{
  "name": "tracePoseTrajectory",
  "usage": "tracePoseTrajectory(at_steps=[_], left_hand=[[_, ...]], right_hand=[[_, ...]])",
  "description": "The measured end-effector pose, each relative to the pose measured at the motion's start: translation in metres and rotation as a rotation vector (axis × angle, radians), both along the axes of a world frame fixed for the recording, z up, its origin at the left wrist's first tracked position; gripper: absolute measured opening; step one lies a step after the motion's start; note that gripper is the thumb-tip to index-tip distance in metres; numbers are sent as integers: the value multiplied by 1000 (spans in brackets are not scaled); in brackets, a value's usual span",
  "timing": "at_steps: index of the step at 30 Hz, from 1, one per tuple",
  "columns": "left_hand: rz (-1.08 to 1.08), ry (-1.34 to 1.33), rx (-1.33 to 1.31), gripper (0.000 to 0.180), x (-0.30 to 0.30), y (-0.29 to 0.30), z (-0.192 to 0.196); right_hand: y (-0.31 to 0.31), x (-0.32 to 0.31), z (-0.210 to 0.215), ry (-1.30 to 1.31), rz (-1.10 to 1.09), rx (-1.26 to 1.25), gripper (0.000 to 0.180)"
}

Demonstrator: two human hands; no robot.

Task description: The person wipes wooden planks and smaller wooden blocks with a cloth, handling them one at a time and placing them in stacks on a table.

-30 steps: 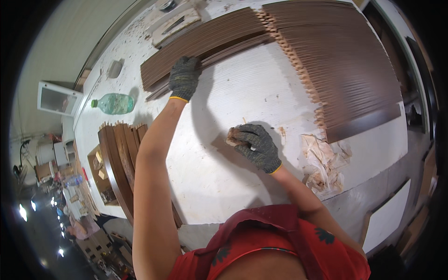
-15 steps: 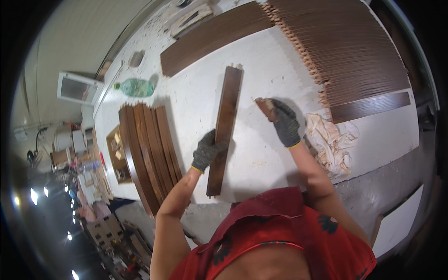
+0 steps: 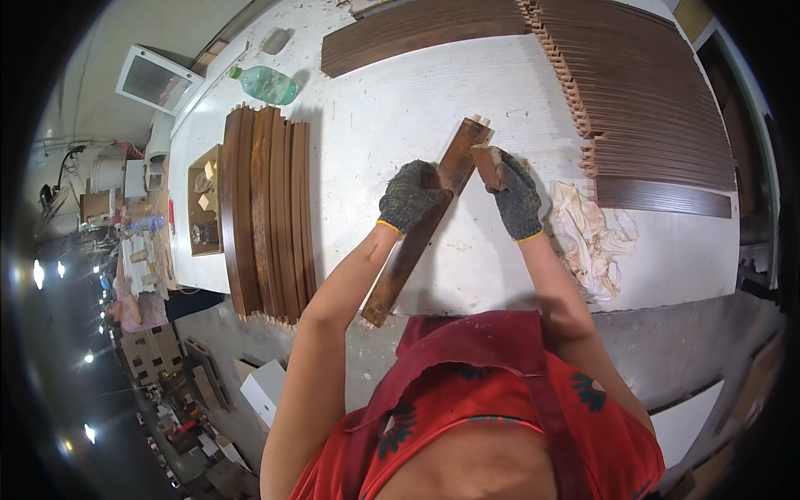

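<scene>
My left hand (image 3: pixel 410 198), in a dark knit glove with a yellow cuff, is closed around the middle of a brown wooden slat (image 3: pixel 417 242). The slat slants across the white table, its far end tipped with pale tenons and its near end by the table's front edge. My right hand (image 3: pixel 518 202), gloved alike, grips a small reddish-brown sanding pad (image 3: pixel 490 165). The pad sits close beside the slat's far end; whether the two touch I cannot tell. Right of that hand lies a crumpled, stained white cloth (image 3: pixel 586 237).
Several brown slats (image 3: pixel 267 208) are stacked on the left, beside a box (image 3: pixel 206 229) of small pieces. Behind them lies a green plastic bottle (image 3: pixel 265 84). Long rows of slats (image 3: pixel 650 100) cover the right side, and more slats (image 3: pixel 425 35) lie along the back.
The slat has swung from nearly upright in view to a slant, its far end now toward the right. My left hand has shifted farther along it; the pad is nearer the slat. The view has shifted.
</scene>
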State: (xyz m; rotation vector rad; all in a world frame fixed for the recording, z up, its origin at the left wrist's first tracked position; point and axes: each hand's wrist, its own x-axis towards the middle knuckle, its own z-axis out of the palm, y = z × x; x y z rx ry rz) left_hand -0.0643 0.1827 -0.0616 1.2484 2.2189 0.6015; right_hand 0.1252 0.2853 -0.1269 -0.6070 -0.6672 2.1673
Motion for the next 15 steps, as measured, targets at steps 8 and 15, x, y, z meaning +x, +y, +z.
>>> tracePoseTrajectory(at_steps=[8,15], left_hand=[[-107,55,34,73,48,4,30],[-52,131,-160,66,59,-5,36]], right_hand=[[16,3,-38,311,64,-53,43],[1,0,-16,296,89,-227,36]])
